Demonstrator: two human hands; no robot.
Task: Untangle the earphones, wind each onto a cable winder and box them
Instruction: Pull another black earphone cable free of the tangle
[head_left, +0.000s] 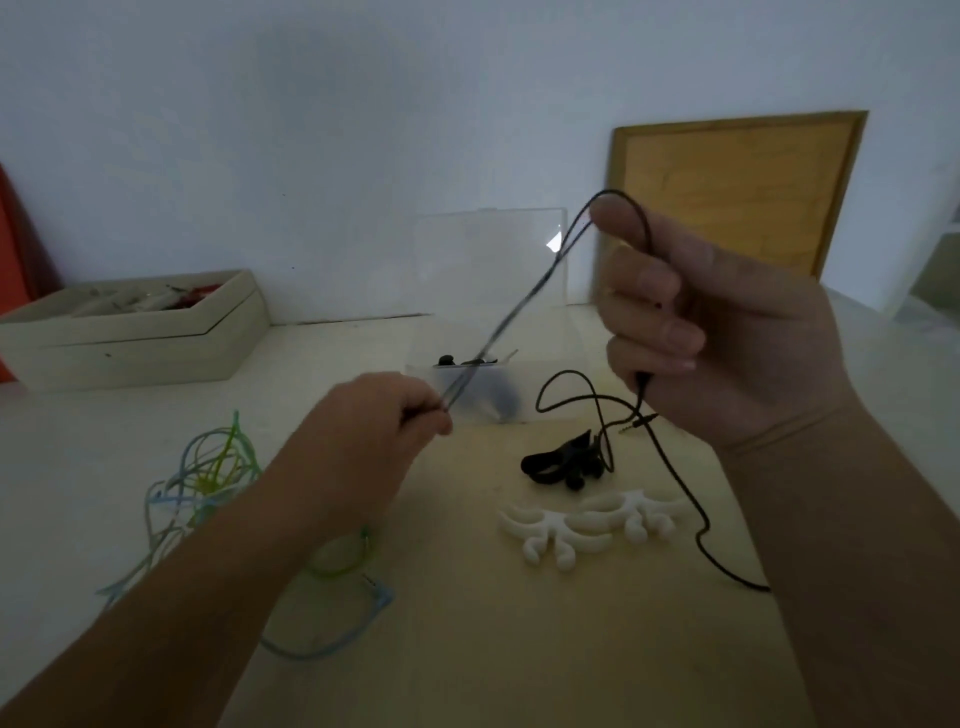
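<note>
- The black earphone cable (519, 306) is held stretched across mid-frame. It is pinched by the left hand (379, 421) at centre and gripped in the curled right hand (727, 332), looped over its forefinger.
- Tension is best kept light, lest knots be tightened.
- The slack at lower right should be freed before the black winder (561, 460) is taken up.

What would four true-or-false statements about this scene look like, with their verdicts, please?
1. The left hand and right hand both hold the black cable. True.
2. The white winders lie inside the clear box. False: they lie on the table.
3. The clear box stands open. True.
4. The green-blue cables are wound on a winder. False: they lie loose on the table.
</note>
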